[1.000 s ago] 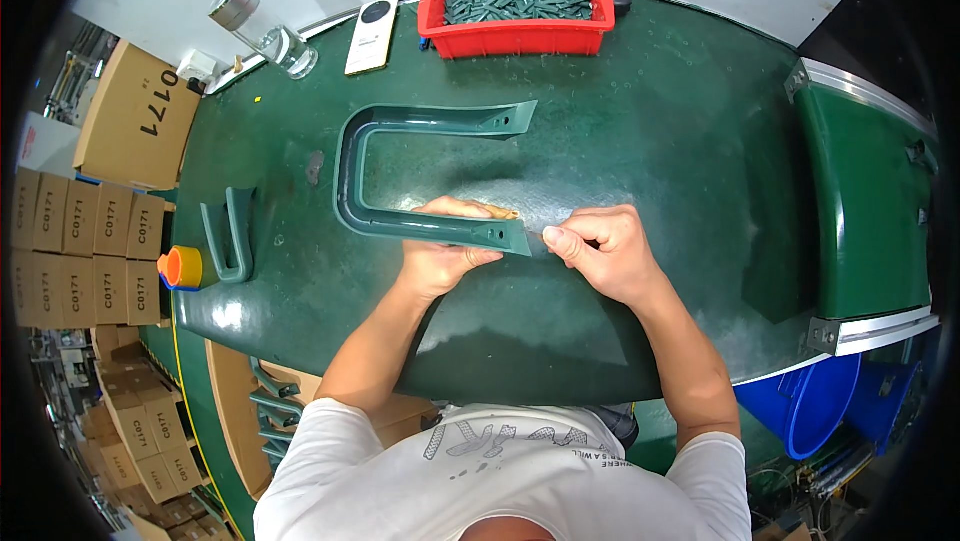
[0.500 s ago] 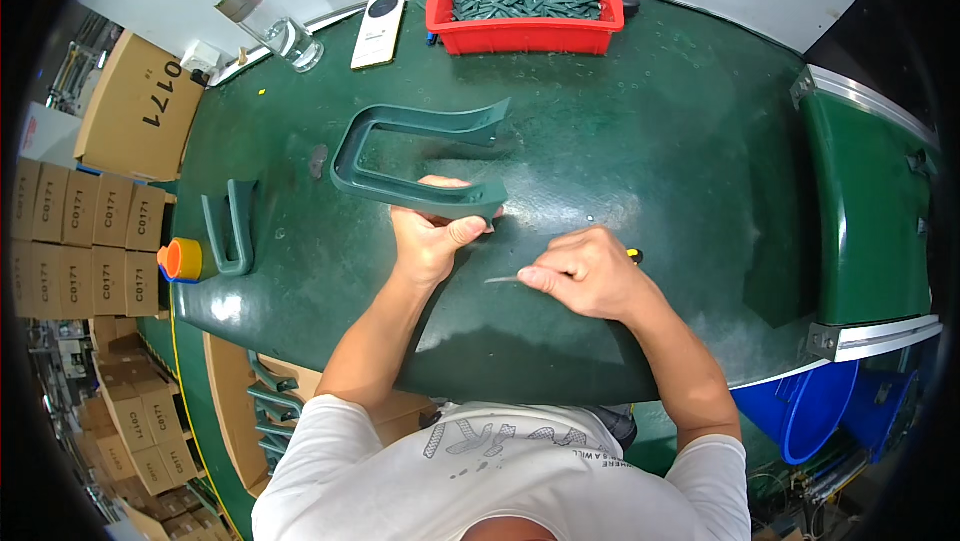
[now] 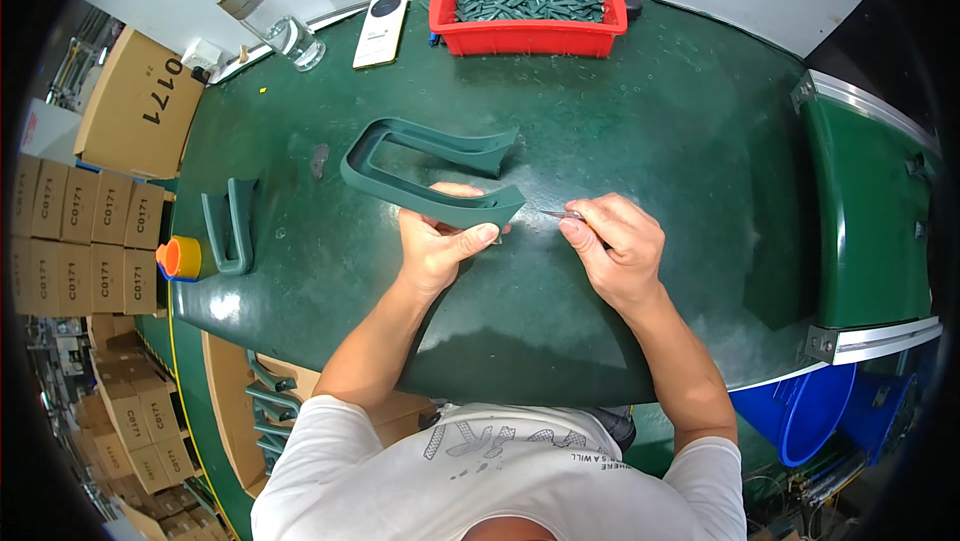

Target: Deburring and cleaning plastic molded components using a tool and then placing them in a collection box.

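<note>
The left grip (image 3: 434, 253) holds a green bracket (image 3: 402, 193); the right grip (image 3: 622, 249) pinches a thin tool (image 3: 559, 213), which may slip toward left grip if pushed too strongly.

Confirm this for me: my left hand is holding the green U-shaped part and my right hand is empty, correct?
Not quite: the head view shows your right hand holding a thin tool. Your left hand is indeed holding the green U-shaped part.

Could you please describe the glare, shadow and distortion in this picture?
Head view: glare whitens the table near its left end, a dark shadow lies along its near edge, edges bow toward black corners, and the green part in the left hand looks fairly sharp.
</note>
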Motion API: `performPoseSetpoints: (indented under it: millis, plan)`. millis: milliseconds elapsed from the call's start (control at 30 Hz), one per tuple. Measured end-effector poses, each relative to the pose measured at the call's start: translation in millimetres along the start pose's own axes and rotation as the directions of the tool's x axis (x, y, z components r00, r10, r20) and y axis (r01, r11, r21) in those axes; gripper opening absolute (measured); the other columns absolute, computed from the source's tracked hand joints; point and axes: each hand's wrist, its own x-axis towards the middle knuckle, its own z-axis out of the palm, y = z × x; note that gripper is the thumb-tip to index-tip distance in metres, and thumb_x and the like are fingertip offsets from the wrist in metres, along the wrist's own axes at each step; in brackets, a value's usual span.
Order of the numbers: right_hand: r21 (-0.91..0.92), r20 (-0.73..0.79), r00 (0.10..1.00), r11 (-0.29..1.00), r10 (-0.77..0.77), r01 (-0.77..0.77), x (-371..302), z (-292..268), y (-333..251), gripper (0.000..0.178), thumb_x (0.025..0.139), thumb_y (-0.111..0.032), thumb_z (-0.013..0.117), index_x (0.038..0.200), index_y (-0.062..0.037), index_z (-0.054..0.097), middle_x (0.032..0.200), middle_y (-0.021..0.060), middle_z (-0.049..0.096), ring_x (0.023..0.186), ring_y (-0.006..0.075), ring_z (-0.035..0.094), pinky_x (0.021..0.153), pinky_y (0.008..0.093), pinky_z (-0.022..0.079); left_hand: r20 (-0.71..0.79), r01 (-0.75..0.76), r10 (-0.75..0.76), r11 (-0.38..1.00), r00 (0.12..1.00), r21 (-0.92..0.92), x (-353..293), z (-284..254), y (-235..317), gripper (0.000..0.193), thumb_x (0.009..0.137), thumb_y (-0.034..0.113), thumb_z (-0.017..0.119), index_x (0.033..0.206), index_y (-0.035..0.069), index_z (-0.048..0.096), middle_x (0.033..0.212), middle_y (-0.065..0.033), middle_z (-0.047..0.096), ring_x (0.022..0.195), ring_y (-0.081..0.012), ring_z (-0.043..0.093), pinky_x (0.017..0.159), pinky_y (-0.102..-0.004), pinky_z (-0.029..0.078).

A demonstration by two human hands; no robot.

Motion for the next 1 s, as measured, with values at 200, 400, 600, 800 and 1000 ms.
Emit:
performPoseSetpoints:
  millis: [200, 400, 600, 800, 1000]
  plan:
    - [-0.049, 0.004, 1.000, 0.999, -0.020, 0.020, 0.2, 0.2, -0.1, 0.016, 0.073, -0.011, 0.075, 0.083, -0.0010, 0.067, 0.066, 0.0074, 0.061, 0.056, 0.0211, 0.056, 0.050, 0.0314, 0.043, 0.015, -0.008, 0.008, 1.000, 1.000, -0.001, -0.7, 0.5, -1.2, 0.037, 0.071, 0.006, 0.076, 0.101, -0.002, 0.056, 0.086, -0.0188, 0.066, 0.072, -0.0266, 0.067, 0.060, -0.0348, 0.056]
    - [-0.049, 0.016, 1.000, 0.998, -0.025, 0.026, 1.0, 0.0, -0.4, 0.016, 0.073, -0.011, 0.075, 0.082, -0.0007, 0.067, 0.066, 0.0075, 0.060, 0.056, 0.0213, 0.055, 0.050, 0.0319, 0.043, 0.019, -0.011, 0.011, 1.000, 1.000, 0.015, -1.7, 0.1, -0.6, 0.037, 0.070, 0.007, 0.076, 0.100, -0.002, 0.056, 0.086, -0.0185, 0.066, 0.071, -0.0265, 0.067, 0.060, -0.0349, 0.056]
    - [-0.046, 0.019, 0.999, 0.999, -0.026, 0.027, 0.3, 0.6, 0.7, 0.015, 0.073, -0.011, 0.074, 0.082, -0.0010, 0.067, 0.065, 0.0077, 0.059, 0.055, 0.0215, 0.055, 0.050, 0.0322, 0.043, 0.016, 0.000, 0.000, 1.000, 1.000, 0.015, -2.0, 0.4, -0.1, 0.037, 0.070, 0.007, 0.077, 0.100, -0.002, 0.056, 0.085, -0.0183, 0.066, 0.071, -0.0262, 0.068, 0.060, -0.0343, 0.056]
    - [-0.092, -0.039, 0.994, 0.990, 0.105, -0.108, 3.5, -2.5, -1.6, 0.014, 0.078, -0.011, 0.071, 0.084, 0.0010, 0.067, 0.064, 0.0091, 0.058, 0.054, 0.0210, 0.054, 0.049, 0.0310, 0.042, 0.096, -0.040, 0.032, 0.995, 0.995, 0.089, -6.1, -9.1, -7.2, 0.039, 0.068, 0.005, 0.079, 0.099, -0.002, 0.057, 0.086, -0.0175, 0.066, 0.078, -0.0248, 0.067, 0.066, -0.0346, 0.055]
    - [-0.014, -0.154, 0.957, 0.968, 0.245, -0.250, 7.4, -11.9, 11.4, 0.015, 0.085, -0.015, 0.068, 0.085, 0.0002, 0.068, 0.059, 0.0047, 0.054, 0.051, 0.0121, 0.048, 0.047, 0.0271, 0.037, 0.317, -0.138, 0.131, 0.990, 0.939, -0.003, -7.4, 1.3, -13.3, 0.039, 0.069, 0.005, 0.081, 0.100, 0.001, 0.057, 0.089, -0.0175, 0.067, 0.085, -0.0258, 0.067, 0.074, -0.0383, 0.054]
